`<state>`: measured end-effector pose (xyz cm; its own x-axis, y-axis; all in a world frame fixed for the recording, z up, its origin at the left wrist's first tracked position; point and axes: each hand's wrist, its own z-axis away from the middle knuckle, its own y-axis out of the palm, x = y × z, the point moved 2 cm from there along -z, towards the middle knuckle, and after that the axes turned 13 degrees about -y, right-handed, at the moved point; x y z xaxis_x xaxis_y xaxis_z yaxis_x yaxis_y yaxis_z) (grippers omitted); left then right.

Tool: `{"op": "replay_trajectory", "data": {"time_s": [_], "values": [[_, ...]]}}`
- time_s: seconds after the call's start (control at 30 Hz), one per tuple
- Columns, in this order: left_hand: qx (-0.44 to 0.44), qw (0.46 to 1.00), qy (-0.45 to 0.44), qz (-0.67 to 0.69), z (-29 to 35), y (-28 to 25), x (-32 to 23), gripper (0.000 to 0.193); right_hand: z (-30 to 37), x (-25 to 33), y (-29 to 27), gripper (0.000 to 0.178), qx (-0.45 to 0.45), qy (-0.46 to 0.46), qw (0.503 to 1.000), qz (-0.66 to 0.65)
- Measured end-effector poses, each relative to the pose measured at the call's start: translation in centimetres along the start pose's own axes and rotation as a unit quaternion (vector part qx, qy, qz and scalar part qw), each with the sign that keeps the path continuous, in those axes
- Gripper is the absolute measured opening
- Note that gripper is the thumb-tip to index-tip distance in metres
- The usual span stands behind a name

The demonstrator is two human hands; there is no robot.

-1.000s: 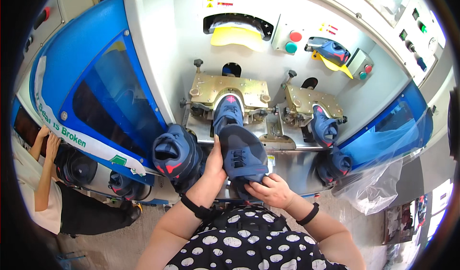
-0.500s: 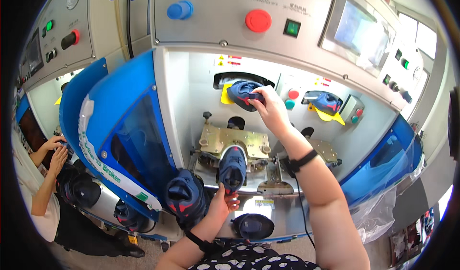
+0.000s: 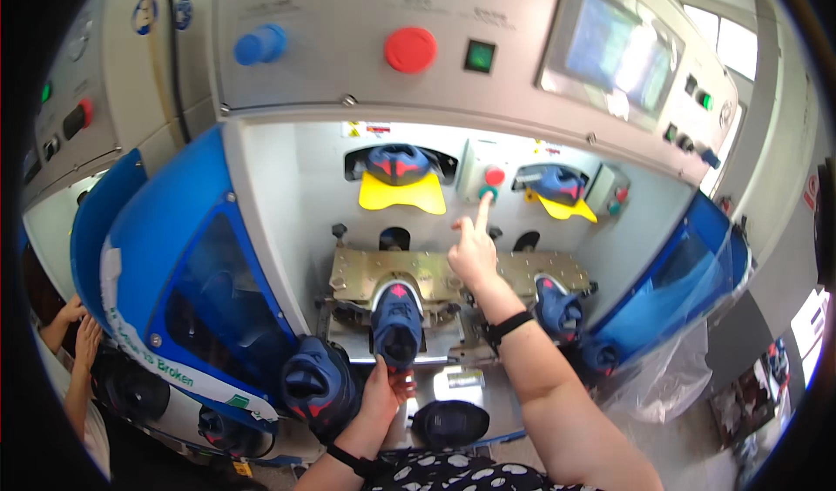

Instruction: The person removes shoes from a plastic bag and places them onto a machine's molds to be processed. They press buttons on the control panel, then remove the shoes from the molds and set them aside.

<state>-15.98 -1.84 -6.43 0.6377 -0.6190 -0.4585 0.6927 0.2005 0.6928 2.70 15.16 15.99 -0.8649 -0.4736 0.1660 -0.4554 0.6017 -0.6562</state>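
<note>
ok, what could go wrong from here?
1. Pinch: the left hand is at the heel of the blue shoe set against the metal fixture; if that moves, the hand might get caught.
2. Wrong press: the right hand points at the green button, with the red button just above.
3. Drop: the dark rounded piece near the ledge's front edge could be knocked off.
</note>
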Motion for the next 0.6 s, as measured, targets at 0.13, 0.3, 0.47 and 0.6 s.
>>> {"op": "replay_trajectory", "data": {"time_s": [0.13,0.3,0.47,0.6], "values": [[0.007,1.000,0.003,0.021,-1.0,-0.6,-0.7,0.055,1.2,-1.6,-2.7,0.031,-0.048,-0.045,0.986,-0.154],[0.017,0.996,0.068,-0.050,-0.3,1.2,-1.6,0.064,12.4,-1.6,-7.6,0.013,0.107,0.033,0.976,-0.188],[-0.045,0.899,0.141,-0.413,-1.3,-0.7,2.8,0.059,31.3,-4.4,-6.4,0.016,0.217,0.321,0.891,-0.236],[-0.124,0.828,-0.003,-0.546,-2.4,-4.1,6.7,0.068,38.1,-2.5,-6.4,0.037,0.299,0.448,0.797,-0.273]]}}
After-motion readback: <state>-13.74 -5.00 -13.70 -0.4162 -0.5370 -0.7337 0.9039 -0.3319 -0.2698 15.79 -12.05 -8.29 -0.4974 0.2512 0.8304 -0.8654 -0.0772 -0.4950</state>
